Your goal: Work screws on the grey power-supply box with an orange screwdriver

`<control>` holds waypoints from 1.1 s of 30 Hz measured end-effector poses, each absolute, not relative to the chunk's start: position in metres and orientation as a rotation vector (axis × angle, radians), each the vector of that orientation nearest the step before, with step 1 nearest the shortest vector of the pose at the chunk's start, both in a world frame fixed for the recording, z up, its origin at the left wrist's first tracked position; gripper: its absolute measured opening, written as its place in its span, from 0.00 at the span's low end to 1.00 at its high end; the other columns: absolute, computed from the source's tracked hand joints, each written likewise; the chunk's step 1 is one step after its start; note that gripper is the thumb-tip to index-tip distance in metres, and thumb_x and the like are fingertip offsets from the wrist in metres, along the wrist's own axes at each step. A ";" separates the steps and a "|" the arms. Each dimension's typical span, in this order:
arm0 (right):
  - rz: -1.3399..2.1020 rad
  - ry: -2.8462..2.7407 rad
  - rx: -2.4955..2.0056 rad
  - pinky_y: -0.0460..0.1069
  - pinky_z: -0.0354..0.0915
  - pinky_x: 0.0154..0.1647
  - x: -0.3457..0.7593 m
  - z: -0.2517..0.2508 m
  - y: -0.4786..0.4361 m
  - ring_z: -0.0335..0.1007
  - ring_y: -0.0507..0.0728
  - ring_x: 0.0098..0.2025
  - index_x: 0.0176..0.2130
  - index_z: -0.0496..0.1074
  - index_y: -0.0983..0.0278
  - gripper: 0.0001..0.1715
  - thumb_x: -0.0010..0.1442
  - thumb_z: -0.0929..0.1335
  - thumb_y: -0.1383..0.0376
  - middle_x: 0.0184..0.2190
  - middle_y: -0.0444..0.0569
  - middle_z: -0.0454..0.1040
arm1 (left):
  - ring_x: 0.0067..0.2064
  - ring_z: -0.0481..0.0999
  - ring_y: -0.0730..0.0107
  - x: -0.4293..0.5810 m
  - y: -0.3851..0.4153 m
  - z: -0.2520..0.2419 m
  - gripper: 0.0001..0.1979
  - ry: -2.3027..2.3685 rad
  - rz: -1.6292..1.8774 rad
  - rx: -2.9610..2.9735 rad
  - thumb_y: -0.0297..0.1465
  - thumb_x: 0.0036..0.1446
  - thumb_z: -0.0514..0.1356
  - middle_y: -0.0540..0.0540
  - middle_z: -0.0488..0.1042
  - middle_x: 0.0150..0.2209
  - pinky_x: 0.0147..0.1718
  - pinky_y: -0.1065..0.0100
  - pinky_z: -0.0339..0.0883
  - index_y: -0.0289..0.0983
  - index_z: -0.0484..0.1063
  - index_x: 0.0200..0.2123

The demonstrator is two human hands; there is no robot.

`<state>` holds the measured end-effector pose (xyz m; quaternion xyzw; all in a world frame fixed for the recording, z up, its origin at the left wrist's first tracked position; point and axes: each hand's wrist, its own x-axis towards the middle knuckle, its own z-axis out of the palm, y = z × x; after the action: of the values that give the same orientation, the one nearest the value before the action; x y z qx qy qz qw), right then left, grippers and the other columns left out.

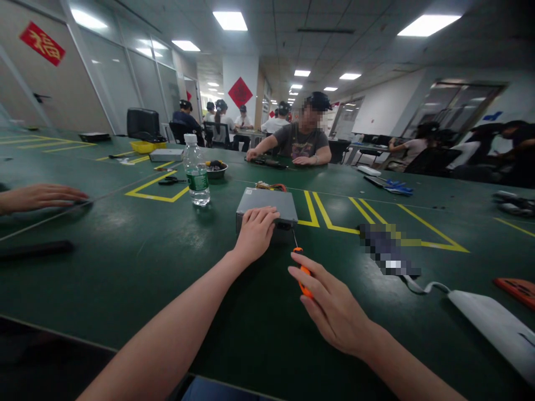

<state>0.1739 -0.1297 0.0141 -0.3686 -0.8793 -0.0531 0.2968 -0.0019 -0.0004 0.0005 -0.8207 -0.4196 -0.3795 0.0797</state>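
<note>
A flat grey metal box (pixel 267 203) lies on the green table (pixel 125 262) in front of me. My left hand (pixel 256 231) rests on its near edge, fingers curled over the top and gripping it. My right hand (pixel 330 309) is closed around an orange-handled screwdriver (pixel 304 278). The thin shaft points up toward the box's near right corner, its tip close to the front face. Coloured wires (pixel 271 186) show behind the box.
A water bottle (pixel 196 172) stands left of the box. Another person's hand (pixel 39 196) rests at the far left. A white power strip (pixel 493 323) and its cable lie at the right. A person sits across the table; a bowl (pixel 216 169), yellow tray (pixel 147 146) and tools lie beyond.
</note>
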 end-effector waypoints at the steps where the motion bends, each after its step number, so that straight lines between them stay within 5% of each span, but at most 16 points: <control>1: -0.185 -2.346 -0.959 0.52 0.64 0.42 0.175 0.013 -0.128 0.67 0.57 0.46 0.53 0.60 0.60 0.22 0.59 0.60 0.66 0.56 0.56 0.60 | 0.55 0.62 0.67 -0.002 0.000 0.001 0.14 -1.260 -1.134 -2.454 0.25 0.58 0.49 0.49 0.67 0.52 0.53 0.60 0.51 0.42 0.64 0.46; 8: -0.280 -2.228 -0.938 0.52 0.66 0.37 0.178 0.003 -0.121 0.69 0.57 0.42 0.44 0.64 0.60 0.13 0.57 0.64 0.66 0.48 0.55 0.69 | 0.55 0.61 0.68 -0.003 -0.001 0.001 0.13 -1.245 -1.145 -2.460 0.26 0.58 0.49 0.50 0.67 0.52 0.53 0.61 0.50 0.43 0.64 0.46; 17: -0.234 -2.349 -0.948 0.53 0.66 0.42 0.174 0.003 -0.128 0.63 0.59 0.50 0.55 0.56 0.62 0.24 0.59 0.60 0.67 0.55 0.63 0.55 | 0.55 0.61 0.68 -0.003 0.000 0.000 0.13 -1.252 -1.151 -2.452 0.25 0.58 0.50 0.50 0.67 0.52 0.53 0.61 0.50 0.42 0.64 0.46; 25: -0.447 -2.213 -0.845 0.53 0.67 0.37 0.179 -0.001 -0.117 0.69 0.58 0.42 0.45 0.63 0.61 0.16 0.55 0.66 0.63 0.47 0.57 0.68 | 0.55 0.61 0.69 -0.003 0.001 -0.001 0.13 -1.238 -1.155 -2.451 0.26 0.58 0.50 0.51 0.67 0.52 0.54 0.62 0.49 0.42 0.64 0.46; 33: -0.545 -2.370 -0.835 0.53 0.67 0.42 0.170 0.003 -0.123 0.63 0.60 0.50 0.48 0.63 0.67 0.18 0.59 0.60 0.64 0.49 0.64 0.62 | 0.55 0.61 0.68 -0.003 0.002 -0.001 0.13 -1.253 -1.150 -2.450 0.27 0.58 0.49 0.50 0.67 0.52 0.54 0.62 0.50 0.43 0.64 0.46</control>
<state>0.1702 -0.1231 0.0032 -0.3118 -0.8845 -0.2036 0.2810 -0.0027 0.0015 -0.0010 -0.8188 -0.4189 -0.3845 0.0793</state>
